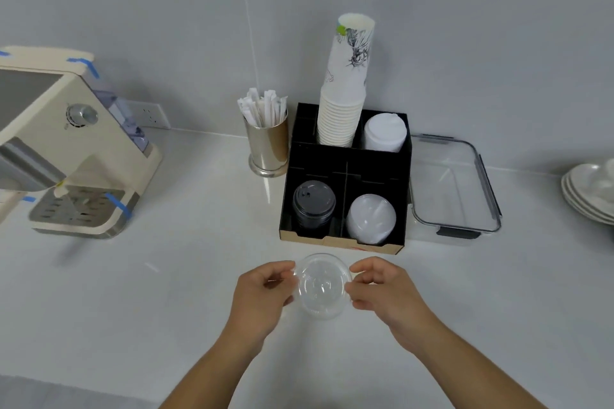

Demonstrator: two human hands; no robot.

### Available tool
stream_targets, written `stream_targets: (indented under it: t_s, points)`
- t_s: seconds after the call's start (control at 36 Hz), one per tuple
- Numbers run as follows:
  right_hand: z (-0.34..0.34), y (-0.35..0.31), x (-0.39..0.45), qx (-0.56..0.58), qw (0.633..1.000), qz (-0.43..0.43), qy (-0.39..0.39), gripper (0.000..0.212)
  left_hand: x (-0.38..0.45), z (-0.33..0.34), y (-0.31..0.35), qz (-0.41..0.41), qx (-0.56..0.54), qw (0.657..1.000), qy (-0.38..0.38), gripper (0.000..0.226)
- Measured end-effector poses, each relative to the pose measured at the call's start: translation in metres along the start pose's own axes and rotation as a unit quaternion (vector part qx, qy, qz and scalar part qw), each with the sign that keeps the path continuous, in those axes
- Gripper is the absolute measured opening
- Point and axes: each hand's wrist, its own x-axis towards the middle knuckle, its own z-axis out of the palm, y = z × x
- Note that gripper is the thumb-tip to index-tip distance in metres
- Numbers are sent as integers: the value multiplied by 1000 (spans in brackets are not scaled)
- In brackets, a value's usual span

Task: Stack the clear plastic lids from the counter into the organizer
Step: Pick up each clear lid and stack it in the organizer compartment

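Note:
A small stack of clear plastic lids (pixel 321 287) is held over the white counter, just in front of the black organizer (pixel 345 156). My left hand (pixel 262 295) grips its left rim and my right hand (pixel 385 292) grips its right rim. The organizer's front right compartment holds a leaning stack of clear lids (pixel 370 219). Black lids (pixel 314 204) fill the front left compartment. White lids (pixel 384 132) sit at the back right, and a tall stack of paper cups (pixel 345 90) stands at the back middle.
A cream coffee machine (pixel 63 149) stands at the left. A metal cup of wrapped straws (pixel 267 139) is left of the organizer. A clear lidded container (pixel 455 186) lies to its right, with stacked white plates (pixel 591 192) at the far right edge.

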Motion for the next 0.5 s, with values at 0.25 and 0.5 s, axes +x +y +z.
stream_targets:
  t_s: [0.25, 0.5]
  points:
    - [-16, -7, 7, 30, 999, 0, 29, 24, 23, 26, 30, 51, 65, 996, -30, 21]
    - [-31, -17, 24, 77, 994, -16, 73, 9, 54, 57, 59, 109, 158, 978, -85, 32]
